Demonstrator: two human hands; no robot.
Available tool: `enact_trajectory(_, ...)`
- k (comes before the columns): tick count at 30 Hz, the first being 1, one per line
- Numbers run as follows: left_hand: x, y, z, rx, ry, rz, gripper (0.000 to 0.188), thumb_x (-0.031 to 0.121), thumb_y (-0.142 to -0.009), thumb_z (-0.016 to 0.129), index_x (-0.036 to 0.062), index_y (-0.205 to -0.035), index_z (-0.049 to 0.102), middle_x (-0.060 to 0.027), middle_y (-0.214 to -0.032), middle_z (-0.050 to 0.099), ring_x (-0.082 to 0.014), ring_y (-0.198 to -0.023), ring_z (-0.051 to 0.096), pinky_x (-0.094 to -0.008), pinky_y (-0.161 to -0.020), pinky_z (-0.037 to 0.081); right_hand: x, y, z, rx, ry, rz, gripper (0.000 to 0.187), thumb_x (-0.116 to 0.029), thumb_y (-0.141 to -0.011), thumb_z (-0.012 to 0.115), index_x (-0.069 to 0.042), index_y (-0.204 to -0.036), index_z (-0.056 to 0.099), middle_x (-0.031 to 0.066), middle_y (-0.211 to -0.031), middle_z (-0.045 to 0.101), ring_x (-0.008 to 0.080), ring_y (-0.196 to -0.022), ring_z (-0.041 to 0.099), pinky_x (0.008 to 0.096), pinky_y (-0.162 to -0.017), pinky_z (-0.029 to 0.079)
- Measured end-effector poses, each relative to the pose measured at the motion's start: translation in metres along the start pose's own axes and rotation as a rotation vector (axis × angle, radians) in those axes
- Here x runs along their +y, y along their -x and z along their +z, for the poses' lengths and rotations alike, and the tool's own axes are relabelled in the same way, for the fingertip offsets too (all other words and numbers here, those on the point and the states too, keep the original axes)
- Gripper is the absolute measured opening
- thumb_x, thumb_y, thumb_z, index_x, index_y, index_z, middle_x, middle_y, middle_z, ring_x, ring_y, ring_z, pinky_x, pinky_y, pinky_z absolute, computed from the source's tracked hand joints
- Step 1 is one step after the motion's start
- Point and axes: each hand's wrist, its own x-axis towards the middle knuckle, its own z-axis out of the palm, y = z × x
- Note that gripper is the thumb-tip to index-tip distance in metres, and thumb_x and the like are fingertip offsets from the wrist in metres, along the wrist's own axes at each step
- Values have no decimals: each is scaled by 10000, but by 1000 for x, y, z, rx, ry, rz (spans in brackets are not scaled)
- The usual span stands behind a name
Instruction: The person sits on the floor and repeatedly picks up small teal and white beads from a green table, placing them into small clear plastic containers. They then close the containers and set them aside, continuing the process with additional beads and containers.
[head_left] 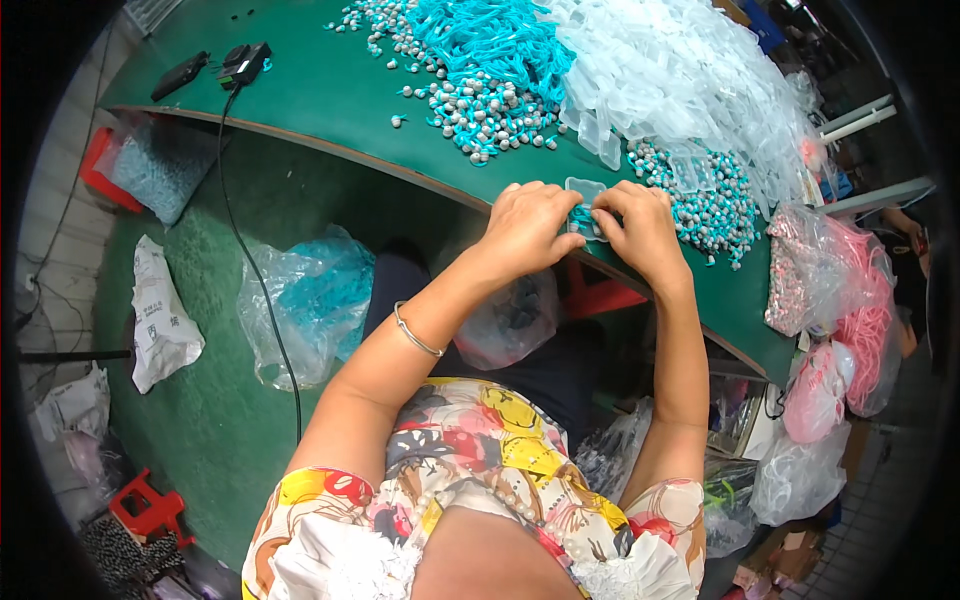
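Observation:
At the table's front edge, a small clear plastic box (584, 186) sits between my two hands, with teal pieces (582, 217) showing inside it. My left hand (530, 228) is closed on the box's left side, thumb and fingertips bent in toward the teal pieces. From the other side my right hand (645, 232) grips the box, its thumb and index finger curled at the near right part. The fingertips partly cover the box and its contents. Just right of my right hand lies a pile of small grey round heads with teal tails (718, 215).
On the green table (310, 85) lie teal cords (490, 40), more grey-headed pieces (490, 110) and a large heap of clear plastic boxes (670, 70). A black device (243, 64) trails a cable. Bags with pink cords (862, 290) hang at the right.

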Motion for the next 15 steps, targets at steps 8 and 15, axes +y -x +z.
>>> enact_trajectory(8, 2, 0, -1, 7, -8, 2, 417, 307, -749, 790, 95, -1079, 651, -67, -918, 667, -278, -931, 621, -433, -798, 438, 33, -7, 14, 87, -170, 121, 186, -143, -864, 665, -46, -1021, 687, 141, -945, 669, 316, -865, 659, 416, -778, 513)
enact_trajectory(15, -1, 1, 1, 9, -8, 19, 413, 295, -753, 788, 94, -1083, 641, -67, -910, 664, -277, -927, 617, -431, -790, 431, 30, -9, 23, 30, -339, 207, 242, -104, -798, 743, -20, -1006, 653, 116, -896, 621, 243, -748, 642, 357, -680, 513)
